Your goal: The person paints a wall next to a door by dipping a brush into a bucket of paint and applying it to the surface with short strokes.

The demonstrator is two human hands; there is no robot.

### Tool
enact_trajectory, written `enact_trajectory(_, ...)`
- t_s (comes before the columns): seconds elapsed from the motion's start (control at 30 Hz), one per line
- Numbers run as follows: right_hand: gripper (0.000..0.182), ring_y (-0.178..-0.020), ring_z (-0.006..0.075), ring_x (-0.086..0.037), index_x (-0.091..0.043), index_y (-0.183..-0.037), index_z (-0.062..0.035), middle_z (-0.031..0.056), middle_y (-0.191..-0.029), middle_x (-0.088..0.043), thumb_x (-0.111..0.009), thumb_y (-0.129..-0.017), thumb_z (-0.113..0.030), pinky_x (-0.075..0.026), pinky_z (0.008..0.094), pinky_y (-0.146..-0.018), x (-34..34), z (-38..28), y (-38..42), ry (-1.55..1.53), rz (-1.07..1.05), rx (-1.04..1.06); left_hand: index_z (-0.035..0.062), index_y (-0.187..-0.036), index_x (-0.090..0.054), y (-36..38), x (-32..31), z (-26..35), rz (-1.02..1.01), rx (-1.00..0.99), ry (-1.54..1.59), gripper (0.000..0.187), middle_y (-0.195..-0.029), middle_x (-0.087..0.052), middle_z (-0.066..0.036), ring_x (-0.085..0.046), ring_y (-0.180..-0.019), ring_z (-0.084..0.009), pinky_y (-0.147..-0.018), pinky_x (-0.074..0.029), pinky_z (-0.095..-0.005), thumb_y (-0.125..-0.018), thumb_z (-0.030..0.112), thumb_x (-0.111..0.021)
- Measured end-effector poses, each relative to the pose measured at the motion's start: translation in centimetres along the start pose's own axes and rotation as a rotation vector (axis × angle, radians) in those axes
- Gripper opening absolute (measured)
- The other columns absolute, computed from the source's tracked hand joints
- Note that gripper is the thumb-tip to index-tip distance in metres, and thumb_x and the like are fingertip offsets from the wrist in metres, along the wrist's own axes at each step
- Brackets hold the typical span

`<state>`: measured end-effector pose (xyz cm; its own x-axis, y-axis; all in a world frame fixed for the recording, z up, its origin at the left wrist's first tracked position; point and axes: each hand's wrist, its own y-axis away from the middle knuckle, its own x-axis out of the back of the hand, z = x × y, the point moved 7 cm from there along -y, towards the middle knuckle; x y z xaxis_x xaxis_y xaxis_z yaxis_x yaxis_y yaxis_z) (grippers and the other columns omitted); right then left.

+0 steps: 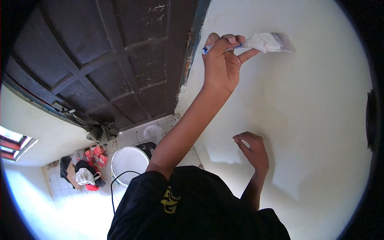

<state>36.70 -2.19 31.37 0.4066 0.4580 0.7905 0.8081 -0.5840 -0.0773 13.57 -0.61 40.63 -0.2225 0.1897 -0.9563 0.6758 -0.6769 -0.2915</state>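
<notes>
My left hand (225, 56) is raised against the white wall (304, 100), its fingers closed around the handle of a paintbrush (267, 42). The handle end shows blue and white. White paint covers the base of the brush, and its bristle tips point right, at the wall surface. Lower down, my right hand (254, 151) is close to the same wall with nothing visible in it. Its fingers are loosely bent, with a small gap between thumb and forefinger.
A dark panelled door (100, 60) stands at upper left, its frame edge meeting the wall. On the tiled floor are a white bucket (130, 162), a small clear container (152, 131), and a pile of red packets (96, 154) and bags. A black cable (113, 192) curves beside my body.
</notes>
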Motion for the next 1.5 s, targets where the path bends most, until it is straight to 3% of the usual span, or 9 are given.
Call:
enact_trajectory(0.27,0.013,-0.087,0.0276,-0.068,-0.070,-0.095,-0.0028,0.0131,-0.092,-0.070,-0.065,-0.088,-0.012,-0.052,0.0371,-0.079,-0.1,1.3,0.5,0.035,-0.017,-0.056,0.0115,-0.074,-0.033,6.7,17.3,-1.4,0.205,0.030,-0.317,0.026,-0.081,-0.056,-0.011,-0.062,-0.087,-0.0249,-0.089,-0.054,-0.0638,-0.084,-0.008,-0.047)
enact_trajectory(0.43,0.011,-0.083,0.0244,-0.068,-0.071,-0.094,-0.0028,0.0106,-0.090,-0.071,-0.065,-0.085,-0.005,-0.051,0.0330,-0.077,-0.6,1.3,-0.1,0.074,-0.046,-0.021,0.0124,-0.074,-0.036,11.5,28.7,-0.1,0.539,0.015,-0.436,0.027,-0.077,-0.060,-0.010,-0.064,-0.083,-0.0232,-0.074,-0.057,-0.0538,-0.084,-0.008,-0.051)
enact_trajectory(0.7,0.012,-0.083,0.0250,-0.068,-0.071,-0.095,-0.0018,0.0116,-0.091,-0.071,-0.066,-0.084,-0.003,-0.052,0.0332,-0.076,-0.8,-0.5,-1.7,0.048,-0.049,0.017,0.0151,-0.077,-0.039,9.0,20.9,-0.4,0.671,-0.083,-0.273,0.025,-0.072,-0.053,-0.003,-0.055,-0.072,-0.0161,-0.061,-0.044,-0.0367,-0.081,-0.006,-0.051)
enact_trajectory(0.8,0.012,-0.083,0.0252,-0.068,-0.071,-0.095,-0.0017,0.0116,-0.091,-0.071,-0.066,-0.085,-0.003,-0.052,0.0337,-0.076,-0.8,-0.7,-1.6,0.064,-0.048,0.010,0.0169,-0.082,-0.041,5.2,15.3,-2.0,0.534,-0.014,-0.182,0.029,-0.080,-0.053,-0.003,-0.055,-0.083,-0.0195,-0.074,-0.051,-0.0511,-0.077,-0.006,-0.057)
enact_trajectory(0.97,0.011,-0.083,0.0254,-0.068,-0.071,-0.095,-0.0021,0.0116,-0.090,-0.071,-0.066,-0.085,-0.003,-0.052,0.0342,-0.076,-0.6,-0.1,-1.7,0.069,-0.026,0.024,0.0159,-0.079,-0.045,-0.4,6.5,-0.5,0.332,-0.065,-0.029,0.023,-0.080,-0.051,-0.002,-0.053,-0.081,-0.0199,-0.086,-0.042,-0.0679,-0.078,-0.005,-0.053)
enact_trajectory(1.03,0.011,-0.083,0.0255,-0.068,-0.071,-0.095,-0.0021,0.0116,-0.091,-0.071,-0.066,-0.085,-0.003,-0.053,0.0341,-0.076,-0.8,0.4,-1.9,0.074,-0.041,0.028,0.0145,-0.080,-0.040,-2.4,4.3,0.3,0.274,-0.033,0.166,0.023,-0.076,-0.050,-0.003,-0.051,-0.077,-0.0187,-0.079,-0.049,-0.0607,-0.076,-0.008,-0.046)
enact_trajectory(1.2,0.011,-0.087,0.0262,-0.068,-0.071,-0.096,-0.0039,0.0113,-0.092,-0.071,-0.066,-0.086,-0.008,-0.051,0.0358,-0.080,-0.7,0.3,-2.6,0.071,-0.055,-0.028,0.0145,-0.078,-0.038,-6.2,-4.6,2.8,-0.140,-0.085,0.302,0.026,-0.078,-0.052,-0.004,-0.056,-0.086,-0.0232,-0.085,-0.048,-0.0638,-0.076,-0.007,-0.052)
enact_trajectory(1.4,0.013,-0.089,0.0270,-0.067,-0.070,-0.097,-0.0052,0.0111,-0.094,-0.070,-0.066,-0.088,-0.013,-0.049,0.0378,-0.084,-1.1,1.2,-3.1,0.093,-0.077,-0.070,0.0101,-0.073,-0.038,-3.3,5.4,-1.6,0.041,-0.034,0.130,0.025,-0.079,-0.055,-0.008,-0.058,-0.091,-0.0242,-0.084,-0.053,-0.0595,-0.080,-0.010,-0.051)
enact_trajectory(1.5,0.014,-0.089,0.0268,-0.067,-0.070,-0.097,-0.0052,0.0112,-0.093,-0.070,-0.066,-0.088,-0.015,-0.050,0.0378,-0.084,-1.2,1.7,-3.0,0.066,-0.089,-0.085,0.0078,-0.073,-0.036,1.8,10.8,-1.4,-0.017,-0.239,-0.335,0.025,-0.083,-0.057,-0.010,-0.059,-0.096,-0.0236,-0.085,-0.056,-0.0563,-0.084,-0.012,-0.048)
